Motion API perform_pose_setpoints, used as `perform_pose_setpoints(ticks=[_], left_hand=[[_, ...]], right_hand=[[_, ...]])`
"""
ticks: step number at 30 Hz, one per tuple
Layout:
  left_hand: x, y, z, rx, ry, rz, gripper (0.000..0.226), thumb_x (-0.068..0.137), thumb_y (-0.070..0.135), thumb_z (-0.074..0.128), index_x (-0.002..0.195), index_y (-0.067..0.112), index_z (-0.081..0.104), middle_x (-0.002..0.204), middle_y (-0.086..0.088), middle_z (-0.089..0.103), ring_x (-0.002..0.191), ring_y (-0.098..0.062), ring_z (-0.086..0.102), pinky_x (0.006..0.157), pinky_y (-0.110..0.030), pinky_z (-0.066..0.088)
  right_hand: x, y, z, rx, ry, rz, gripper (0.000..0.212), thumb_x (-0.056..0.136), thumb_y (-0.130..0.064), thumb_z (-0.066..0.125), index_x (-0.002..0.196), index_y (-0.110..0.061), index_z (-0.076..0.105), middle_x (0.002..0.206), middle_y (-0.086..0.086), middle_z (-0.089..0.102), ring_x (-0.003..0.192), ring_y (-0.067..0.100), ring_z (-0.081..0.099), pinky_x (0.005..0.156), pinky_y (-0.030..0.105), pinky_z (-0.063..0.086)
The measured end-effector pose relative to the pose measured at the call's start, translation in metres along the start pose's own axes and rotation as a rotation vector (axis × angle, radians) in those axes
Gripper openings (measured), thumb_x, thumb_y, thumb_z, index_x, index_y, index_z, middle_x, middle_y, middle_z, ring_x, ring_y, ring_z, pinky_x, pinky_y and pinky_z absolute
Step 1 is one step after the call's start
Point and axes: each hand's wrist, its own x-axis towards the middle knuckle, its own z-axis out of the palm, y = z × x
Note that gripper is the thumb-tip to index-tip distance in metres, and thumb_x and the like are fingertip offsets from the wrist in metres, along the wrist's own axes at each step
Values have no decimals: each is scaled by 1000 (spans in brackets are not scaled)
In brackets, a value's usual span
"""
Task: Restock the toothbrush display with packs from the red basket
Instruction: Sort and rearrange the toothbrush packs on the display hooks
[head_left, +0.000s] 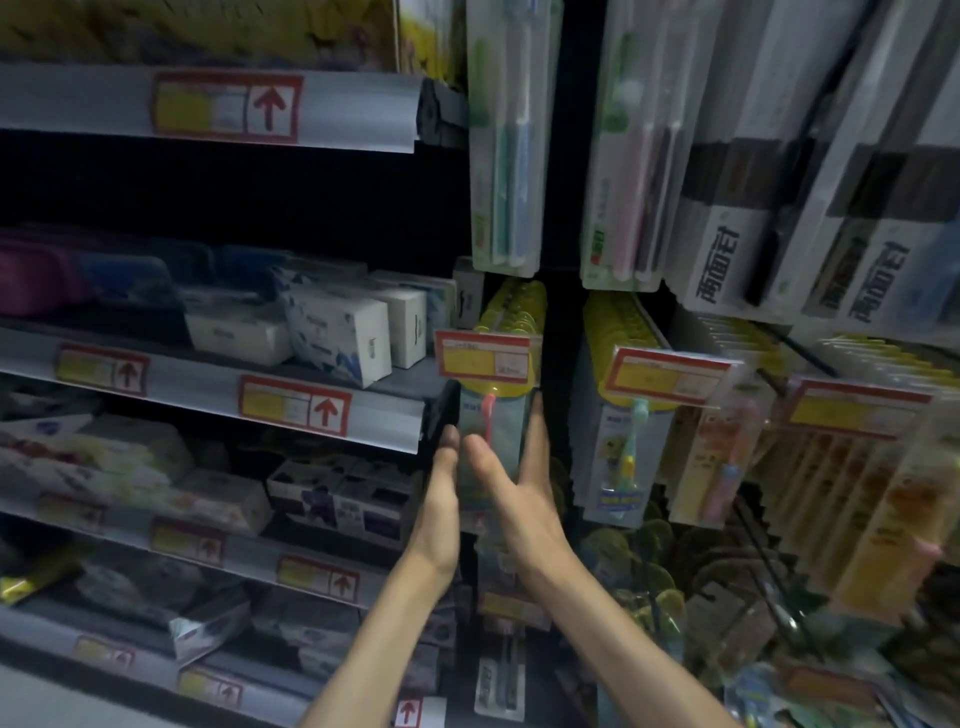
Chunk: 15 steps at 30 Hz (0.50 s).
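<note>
The right grip (519, 493) is clamped on a pack (498, 431). Its thumb (480, 457) lies across the clear front and its fingers (535, 431) run up the pack's right edge. The left grip (441, 493) is apart, its straight fingers laid flat against the pack's left edge. The pack holds a red brush and stands upright at the front of a row (519, 306) of yellow-topped packs, just below a red and yellow tag (485, 358). The picture is blurred, so whether the pack already hangs on the peg cannot be told.

Just to the right, past a dark gap, a next row (623, 441) hangs under its own tag, with a teal brush in its front pack. Tall packs (506, 156) hang above both rows. To the left, grey shelves (208, 384) with arrow labels carry white boxes (337, 338).
</note>
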Motion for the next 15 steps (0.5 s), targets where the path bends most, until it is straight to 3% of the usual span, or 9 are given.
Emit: perform_pose_setpoints(ticks=[6, 9, 11, 13, 15], left_hand=[[12, -14, -4, 72, -64, -23, 48, 109, 56, 21, 126, 44, 63, 125, 27, 70, 120, 13, 61, 88, -7, 49], [11, -18, -4, 126, -86, -8, 65, 98, 74, 33, 144, 37, 59, 149, 12, 60, 143, -4, 49, 113, -29, 39], [9, -20, -3, 108, -72, 1, 70, 94, 73, 36, 147, 34, 57, 152, 11, 57, 145, -4, 46, 118, -34, 34], [7, -21, -3, 114, -60, 20, 57, 97, 67, 39, 144, 39, 55, 147, 17, 59, 136, 9, 50, 115, -23, 38], [9, -20, -6, 137, -45, 68, 28, 110, 48, 34, 129, 49, 55, 128, 31, 60, 110, 30, 52, 95, -3, 41]], right_hand=[[12, 16, 2, 75, 37, -11, 118, 60, -94, 68, 156, -62, 6, 170, -21, 18, 157, 3, 19, 128, 49, 25], [14, 21, 3, 106, 35, -24, 111, 64, -88, 72, 156, -62, 14, 168, -17, 29, 155, 7, 29, 125, 50, 30], [14, 23, 3, 129, 31, -18, 108, 65, -87, 72, 155, -61, 19, 166, -14, 34, 153, 10, 33, 124, 51, 32], [14, 25, 2, 139, 19, -19, 105, 67, -86, 72, 155, -61, 20, 166, -13, 35, 153, 12, 34, 124, 52, 31], [14, 24, 1, 134, 2, -22, 105, 67, -86, 72, 155, -62, 19, 167, -13, 33, 154, 11, 33, 124, 52, 31]])
